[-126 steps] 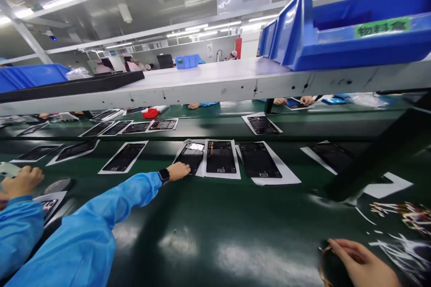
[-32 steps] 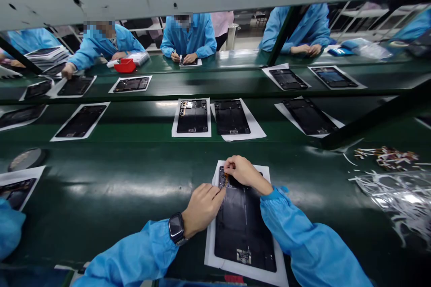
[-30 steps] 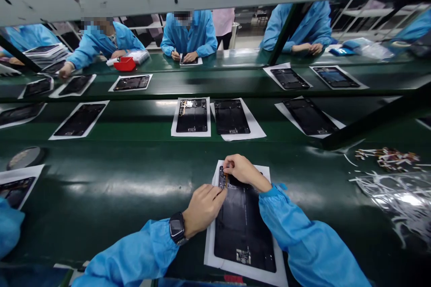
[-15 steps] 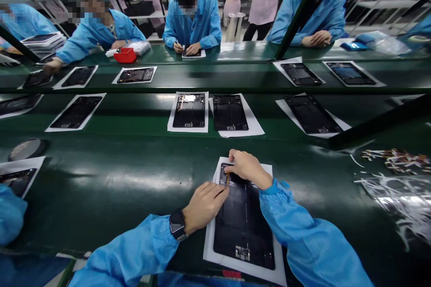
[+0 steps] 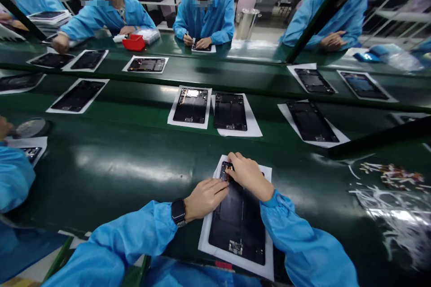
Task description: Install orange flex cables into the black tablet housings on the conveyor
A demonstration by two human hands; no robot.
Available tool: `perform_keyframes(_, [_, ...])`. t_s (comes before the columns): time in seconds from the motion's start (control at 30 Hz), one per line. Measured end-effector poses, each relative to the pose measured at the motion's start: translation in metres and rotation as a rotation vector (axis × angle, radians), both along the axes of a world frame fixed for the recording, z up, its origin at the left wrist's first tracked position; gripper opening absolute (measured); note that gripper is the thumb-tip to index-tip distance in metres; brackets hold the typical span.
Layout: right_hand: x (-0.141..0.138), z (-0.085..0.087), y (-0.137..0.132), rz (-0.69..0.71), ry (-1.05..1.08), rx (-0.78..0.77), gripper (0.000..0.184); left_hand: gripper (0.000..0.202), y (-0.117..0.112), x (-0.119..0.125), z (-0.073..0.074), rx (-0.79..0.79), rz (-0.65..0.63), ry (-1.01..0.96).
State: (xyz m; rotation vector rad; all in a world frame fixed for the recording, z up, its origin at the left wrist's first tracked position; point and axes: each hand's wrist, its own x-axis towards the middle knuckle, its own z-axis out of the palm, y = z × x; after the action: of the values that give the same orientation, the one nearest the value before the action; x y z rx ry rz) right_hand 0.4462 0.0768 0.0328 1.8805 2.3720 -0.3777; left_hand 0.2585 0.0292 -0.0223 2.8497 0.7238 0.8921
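My L hand (image 5: 205, 198) lay flat w/ fingers open at lower centre on black tablet panel (image 5: 237, 228) atop white sheet (image 5: 204, 244), as R hand (image 5: 249, 176) had closed in narrow over orange flex strip (image 5: 228, 178), hold unclear.

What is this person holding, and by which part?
The right hand seems to pinch a small orange strip at the top end of a flat black device panel, though its fingers hide the grip. The left hand rests on the panel.
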Motion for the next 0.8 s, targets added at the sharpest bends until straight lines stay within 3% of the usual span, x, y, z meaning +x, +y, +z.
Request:
perform_keyframes(0.23, [0.004,-0.013,-0.002,-0.032,0.009,0.083,0.02,0.025,-0.002,-0.003,-0.004,0.031,-0.032,0.057])
perform_keyframes(0.37, [0.013,-0.022,-0.003,-0.054,0.126,0.09,0.022,0.025,-0.003,-0.004,0.0,0.012,-0.06,0.13])
perform_keyframes(0.57, [0.024,-0.025,0.001,-0.076,0.309,0.019,0.023,0.024,-0.003,-0.001,0.006,0.002,-0.076,0.128])
perform_keyframes(0.8, [0.027,-0.027,-0.001,-0.068,0.314,0.038,0.023,0.024,-0.003,-0.001,0.01,-0.015,-0.089,0.156])
